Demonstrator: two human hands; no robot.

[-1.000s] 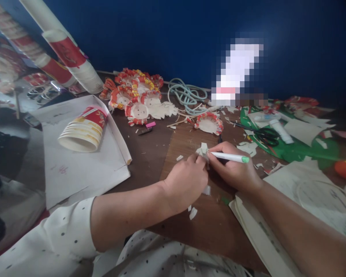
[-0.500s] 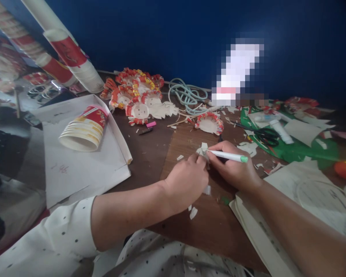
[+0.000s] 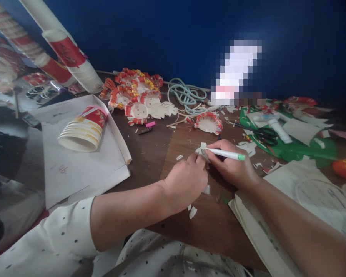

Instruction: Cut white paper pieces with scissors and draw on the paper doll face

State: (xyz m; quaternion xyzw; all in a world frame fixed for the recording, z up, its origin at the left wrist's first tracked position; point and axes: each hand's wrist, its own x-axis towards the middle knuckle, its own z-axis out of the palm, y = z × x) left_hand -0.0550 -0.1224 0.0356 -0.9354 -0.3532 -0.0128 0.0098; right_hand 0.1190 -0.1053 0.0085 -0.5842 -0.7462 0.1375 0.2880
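My right hand (image 3: pixel 230 159) grips a white pen with a green end (image 3: pixel 226 154), its tip down at a small white paper cutout (image 3: pixel 202 147) on the brown table. My left hand (image 3: pixel 188 177) lies beside it with fingers curled down on the cutout's near side, pressing or pinching it; the fingertips are partly hidden. Loose paper scraps (image 3: pixel 193 212) lie below my left hand. Beyond both hands sits a round paper piece with a red curled rim (image 3: pixel 208 124).
On the left, stacked paper cups (image 3: pixel 82 132) lie on a white box lid (image 3: pixel 83 173). Decorated paper faces (image 3: pixel 138 109) and a coiled pale cable (image 3: pixel 187 96) are at the back. Black scissors (image 3: pixel 263 135) rest on green sheet (image 3: pixel 302 152). Papers (image 3: pixel 311 192) lie under my right forearm.
The pen and the fingers of my right hand have shifted very slightly over the cutout. My left hand stays in place on it.
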